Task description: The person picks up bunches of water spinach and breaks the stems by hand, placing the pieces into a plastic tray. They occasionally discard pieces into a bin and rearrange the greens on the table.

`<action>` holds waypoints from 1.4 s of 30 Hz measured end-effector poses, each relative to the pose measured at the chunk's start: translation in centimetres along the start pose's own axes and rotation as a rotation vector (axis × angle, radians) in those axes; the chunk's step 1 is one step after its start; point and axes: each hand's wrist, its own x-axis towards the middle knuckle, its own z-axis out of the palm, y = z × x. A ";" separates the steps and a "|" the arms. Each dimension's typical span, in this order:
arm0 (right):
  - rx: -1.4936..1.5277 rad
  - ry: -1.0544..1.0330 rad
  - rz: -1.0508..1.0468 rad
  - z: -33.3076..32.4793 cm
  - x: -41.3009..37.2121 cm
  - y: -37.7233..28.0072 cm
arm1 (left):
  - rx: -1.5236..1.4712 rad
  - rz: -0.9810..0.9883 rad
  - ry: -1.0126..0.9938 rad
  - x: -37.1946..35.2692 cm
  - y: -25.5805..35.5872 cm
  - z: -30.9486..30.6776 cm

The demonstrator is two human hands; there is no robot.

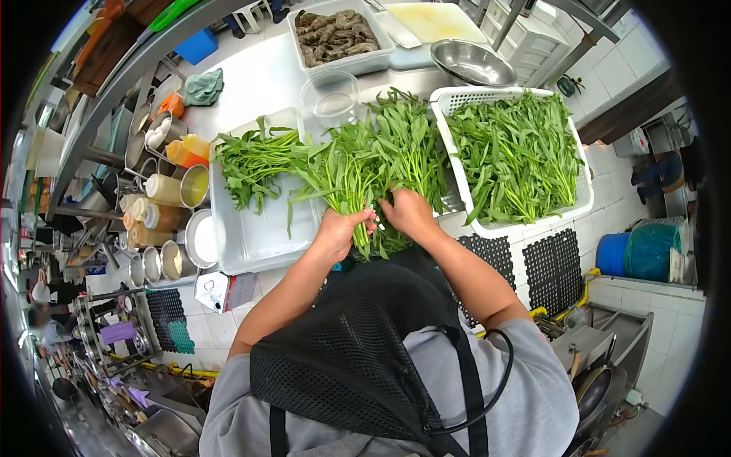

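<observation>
My left hand [340,233] is closed around the stems of a bunch of water spinach [346,177], whose leaves fan out away from me. Close beside it, my right hand [409,213] has its fingers curled into the greens at stem height; the fingertips are partly hidden by leaves. More water spinach [411,145] is heaped just beyond my hands. To the left, a smaller bunch [259,156] lies in a shallow translucent tray [251,245]. On the right stands a white perforated basket [525,227] filled with water spinach.
At the back are a tub of shrimp [335,38], a clear round container [330,95], a steel bowl [474,62], and a knife [396,30] by a cutting board [438,23]. Sauce bottles [164,189] and metal pots [194,186] line the left edge, near a green cloth [202,87].
</observation>
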 end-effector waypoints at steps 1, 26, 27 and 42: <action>-0.031 -0.015 0.023 -0.1 0.3 -0.3 | -0.001 0.002 0.000 0.0 0.1 -0.1; 1.352 -0.126 0.381 -3.4 0.0 0.0 | -0.067 -0.096 -0.130 -0.2 2.3 -0.2; 1.365 -0.065 0.398 -3.1 0.1 0.2 | -0.073 -0.061 -0.083 -0.4 2.5 -0.1; 0.901 -0.341 0.048 -1.0 -2.0 -2.1 | -0.048 0.150 0.096 0.5 -1.0 0.3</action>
